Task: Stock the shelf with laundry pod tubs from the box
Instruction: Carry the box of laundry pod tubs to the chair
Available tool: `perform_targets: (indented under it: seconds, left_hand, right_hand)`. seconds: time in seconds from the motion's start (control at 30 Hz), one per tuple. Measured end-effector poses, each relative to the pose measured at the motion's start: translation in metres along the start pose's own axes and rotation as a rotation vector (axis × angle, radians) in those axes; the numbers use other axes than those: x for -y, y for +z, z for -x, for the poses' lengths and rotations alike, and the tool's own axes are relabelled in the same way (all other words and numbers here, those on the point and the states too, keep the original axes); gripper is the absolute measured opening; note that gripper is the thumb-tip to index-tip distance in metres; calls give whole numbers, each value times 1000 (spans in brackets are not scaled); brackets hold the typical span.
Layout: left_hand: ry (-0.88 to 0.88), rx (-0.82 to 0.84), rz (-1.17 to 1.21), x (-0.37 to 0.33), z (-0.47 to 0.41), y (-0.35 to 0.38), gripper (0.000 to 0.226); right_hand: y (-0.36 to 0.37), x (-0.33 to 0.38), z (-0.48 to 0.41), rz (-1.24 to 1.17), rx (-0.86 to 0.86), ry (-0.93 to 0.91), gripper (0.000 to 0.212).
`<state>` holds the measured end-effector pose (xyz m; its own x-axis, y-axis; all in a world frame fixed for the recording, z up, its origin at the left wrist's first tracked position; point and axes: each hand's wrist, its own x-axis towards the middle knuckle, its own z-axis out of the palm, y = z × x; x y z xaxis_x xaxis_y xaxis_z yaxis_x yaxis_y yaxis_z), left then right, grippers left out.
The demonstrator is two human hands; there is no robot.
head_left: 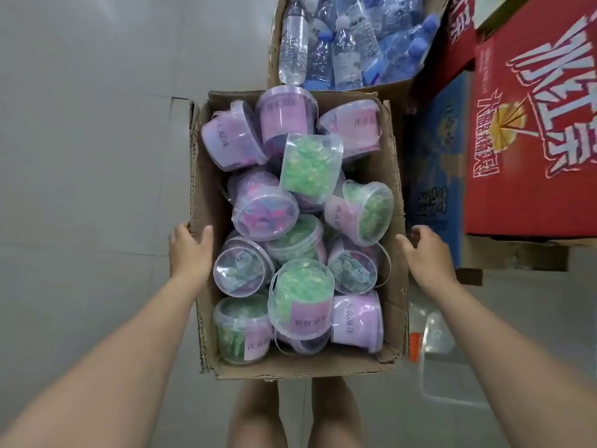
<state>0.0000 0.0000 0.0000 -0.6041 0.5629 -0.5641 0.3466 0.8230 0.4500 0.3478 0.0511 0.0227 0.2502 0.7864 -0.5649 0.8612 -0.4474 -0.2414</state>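
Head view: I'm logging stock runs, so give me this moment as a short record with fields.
container: open cardboard box, held above the floor
contents: clear laundry pod tubs piled loosely, green or pink-purple pods, purple labels
left hand: gripping the box's left wall
right hand: at the box's right wall
nearby: carton of water bottles, red cartons
shelf: not in view

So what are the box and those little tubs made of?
The box looks like plain brown corrugated cardboard, matte, with ragged, torn edges. The tubs seem to be clear glossy plastic: their contents show through and the lids catch the light.
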Motion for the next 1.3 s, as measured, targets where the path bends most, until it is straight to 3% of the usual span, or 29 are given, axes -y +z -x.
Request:
perform_targets:
  seconds: [0.23, 0.37, 0.5, 0.7, 0.93, 1.3]
  left_hand:
    - [20, -78, -9, 7, -16, 18, 32]
    - [-42, -103, -32, 14, -26, 18, 49]
    - [-81, -99, -61, 14, -28, 17, 54]
    - [-47, -95, -106, 21, -36, 13, 56]
    - [80, -123, -238, 18, -30, 15, 58]
    - [122, -181, -190, 14, 3, -22, 57]
  right_hand:
    - [30, -9, -24, -199, 92, 9, 44]
    - [41, -11, -28, -318, 31, 76, 34]
    - [48, -10, -32, -403, -1, 151, 41]
    - [44, -13, -34, -310, -110, 137, 53]
    - [42, -6, -28, -301, -94, 78, 53]
    - [20, 4, -1, -345, -92, -5, 52]
